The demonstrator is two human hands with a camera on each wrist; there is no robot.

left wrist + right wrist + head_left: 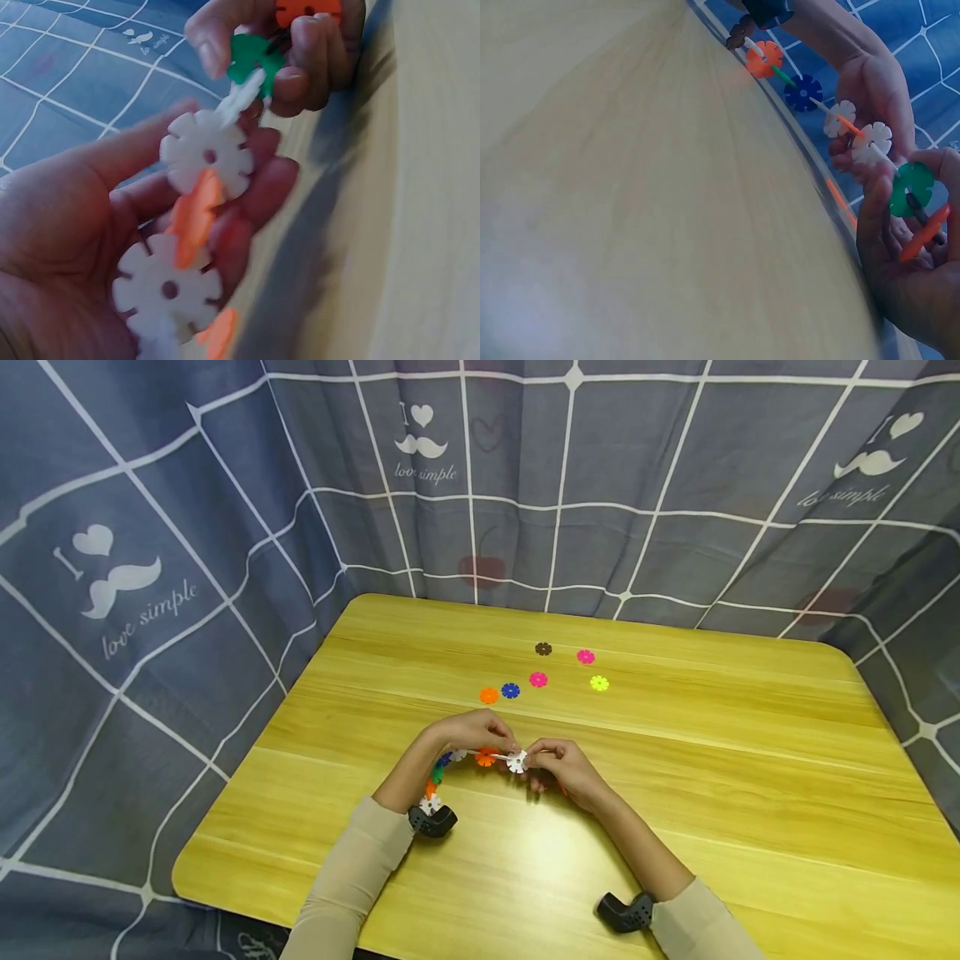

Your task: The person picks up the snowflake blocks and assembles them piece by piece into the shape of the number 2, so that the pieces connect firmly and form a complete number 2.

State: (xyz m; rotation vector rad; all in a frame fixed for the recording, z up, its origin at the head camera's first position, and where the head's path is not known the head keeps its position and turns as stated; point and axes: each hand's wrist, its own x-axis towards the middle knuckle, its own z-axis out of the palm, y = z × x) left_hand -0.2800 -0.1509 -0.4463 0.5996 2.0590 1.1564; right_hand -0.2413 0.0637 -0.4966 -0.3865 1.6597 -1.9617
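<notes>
Above the table, a chain of interlocking plastic snowflake discs point(486, 757) stretches between both hands. My left hand point(472, 728) holds it along its length; in the left wrist view the fingers lie behind a white disc point(208, 154) and an orange disc point(196, 217). With thumb and fingers, my right hand point(566, 768) pinches a green disc point(912, 189) at the chain's right end. A dark disc and an orange disc point(926, 234) join on beyond the green one, partly hidden by that hand. The chain's other end hangs by the left forearm, with white, orange, green and blue discs.
Loose discs lie flat beyond the hands: orange point(489, 696), blue point(511, 691), two pink ones point(538, 679), brown point(543, 648) and yellow point(599, 683). The wooden table point(750, 760) is bordered by a grey checked curtain point(600, 468) at the back and sides.
</notes>
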